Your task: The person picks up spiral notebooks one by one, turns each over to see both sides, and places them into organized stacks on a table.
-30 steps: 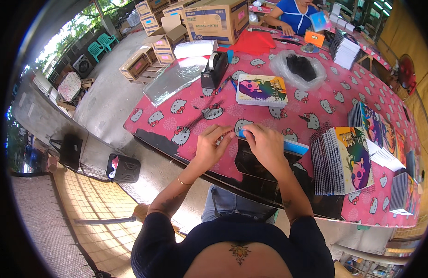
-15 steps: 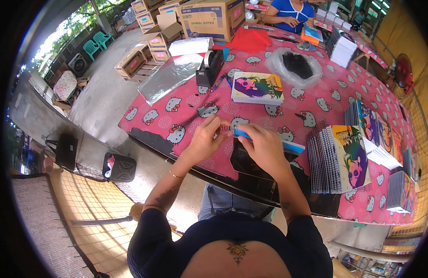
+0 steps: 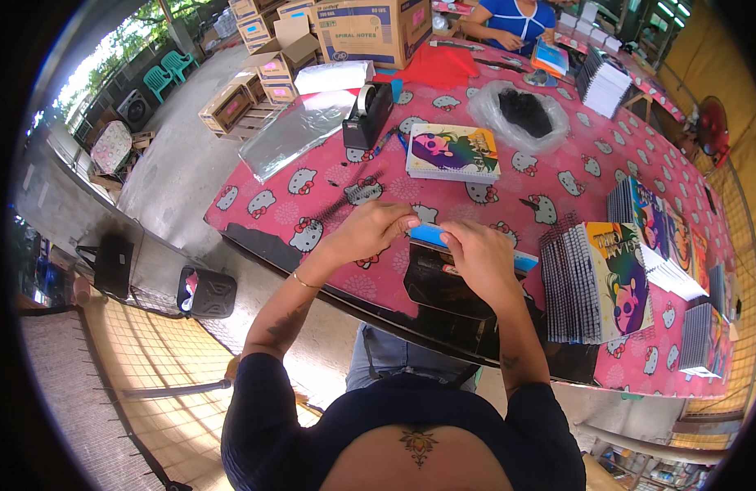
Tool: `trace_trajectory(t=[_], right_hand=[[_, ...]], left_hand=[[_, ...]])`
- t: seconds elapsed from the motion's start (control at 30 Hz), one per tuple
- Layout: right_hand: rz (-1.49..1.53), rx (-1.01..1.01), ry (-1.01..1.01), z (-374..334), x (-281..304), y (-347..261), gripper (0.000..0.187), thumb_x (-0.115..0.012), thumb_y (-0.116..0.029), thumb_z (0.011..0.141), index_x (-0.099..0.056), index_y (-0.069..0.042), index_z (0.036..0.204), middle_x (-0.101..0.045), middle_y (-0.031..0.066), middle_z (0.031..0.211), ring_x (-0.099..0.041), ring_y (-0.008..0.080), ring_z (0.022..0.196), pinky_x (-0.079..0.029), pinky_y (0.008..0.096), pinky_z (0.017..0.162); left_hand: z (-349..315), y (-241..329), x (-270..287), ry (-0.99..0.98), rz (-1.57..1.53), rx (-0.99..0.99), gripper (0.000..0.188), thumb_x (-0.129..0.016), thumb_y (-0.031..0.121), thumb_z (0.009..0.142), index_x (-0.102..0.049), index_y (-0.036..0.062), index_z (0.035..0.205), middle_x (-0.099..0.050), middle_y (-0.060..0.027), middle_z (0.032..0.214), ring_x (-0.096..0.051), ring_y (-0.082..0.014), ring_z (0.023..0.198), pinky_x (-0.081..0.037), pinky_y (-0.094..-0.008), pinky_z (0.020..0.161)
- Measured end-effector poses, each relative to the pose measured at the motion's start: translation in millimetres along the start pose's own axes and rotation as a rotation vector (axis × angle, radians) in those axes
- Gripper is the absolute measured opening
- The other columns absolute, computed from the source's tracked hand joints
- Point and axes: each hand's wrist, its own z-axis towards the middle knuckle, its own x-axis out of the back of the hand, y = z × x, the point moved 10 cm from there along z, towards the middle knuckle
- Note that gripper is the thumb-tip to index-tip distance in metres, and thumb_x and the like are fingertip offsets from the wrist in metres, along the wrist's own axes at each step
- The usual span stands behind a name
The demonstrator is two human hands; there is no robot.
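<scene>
My right hand (image 3: 482, 255) is closed round a notebook (image 3: 428, 234) with a blue edge, tilted over the near side of the table. Against the left end of that edge, the fingers of my left hand (image 3: 380, 227) are pinched together on a spiral wire, mostly hidden by the fingertips. Loose dark wire coils (image 3: 339, 204) lie on the tablecloth just beyond my left hand. Farther off sits a small stack of notebooks (image 3: 453, 152) with a colourful cover. To the right of my right hand stands a row of spiral-bound notebooks (image 3: 595, 282).
A black tape dispenser (image 3: 366, 117) and clear plastic sheets (image 3: 300, 135) lie at the far left. A plastic bag of black material (image 3: 521, 114) rests farther back. More notebooks (image 3: 660, 237) stand on the right. Cardboard boxes (image 3: 370, 33) and a co-worker in blue (image 3: 513, 24) are beyond.
My left hand has moved slightly right, up to the notebook's edge. The dark coil that showed between the hands is now covered by fingers. My right hand keeps its hold.
</scene>
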Motion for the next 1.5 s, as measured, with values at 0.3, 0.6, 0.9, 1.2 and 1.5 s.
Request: trace_trajectory(t=[0.3,0.6,0.9,1.2,1.5], right_hand=[[-0.022,0.007,0.028,-0.1,0.8,-2.0,0.011,-0.069,-0.019,0.092,-0.071,-0.011,0.099,-0.064,0.0056,0.08,-0.066,0.0305,0.067,-0.051,0.0432,0.059],[-0.015,-0.05,-0.043,-3.7,-4.3,4.4,0.017,-0.066,-0.022,0.094,-0.072,-0.012,0.105,-0.067,0.0069,0.084,-0.067,0.0327,0.073,-0.051,0.0444,0.063],[-0.023,0.016,0.029,-4.3,2.1,-1.1,0.009,-0.069,-0.017,0.091,-0.071,-0.013,0.098,-0.063,0.0053,0.078,-0.067,0.0297,0.067,-0.051,0.0428,0.059],[-0.029,0.003,0.021,-5.2,0.9,-1.0,0.009,-0.068,-0.018,0.092,-0.071,-0.013,0.099,-0.064,0.0056,0.08,-0.067,0.03,0.068,-0.052,0.0428,0.061],[-0.024,0.008,0.024,-5.6,0.1,-1.1,0.009,-0.068,-0.018,0.092,-0.071,-0.013,0.099,-0.064,0.0059,0.08,-0.067,0.0303,0.069,-0.052,0.0431,0.062]], left_hand=[[-22.2,47.5,-24.8,0.33,0.736,0.047,0.067,-0.06,0.049,0.095,-0.051,0.0041,0.143,-0.051,-0.0178,0.147,-0.05,-0.0327,0.132,-0.031,-0.0576,0.109],[-14.1,6.2,-8.2,0.11,0.145,0.118,0.031,-0.071,0.02,0.091,-0.067,0.0045,0.117,-0.063,-0.0145,0.115,-0.063,-0.035,0.107,-0.05,-0.0466,0.089],[-2.4,37.4,13.1,0.228,0.1,-0.152,0.026,-0.079,0.006,0.082,-0.069,0.0056,0.106,-0.063,-0.01,0.1,-0.064,-0.03,0.092,-0.047,-0.0415,0.083],[-2.8,11.7,4.0,0.185,-0.142,-0.037,0.015,-0.072,0.005,0.091,-0.069,-0.0007,0.104,-0.066,-0.0117,0.092,-0.066,-0.0252,0.081,-0.052,-0.0351,0.073],[-4.7,16.7,8.9,0.208,-0.043,0.016,0.013,-0.069,0.011,0.094,-0.069,-0.0004,0.099,-0.063,-0.0138,0.083,-0.062,-0.0306,0.073,-0.047,-0.0378,0.066]])
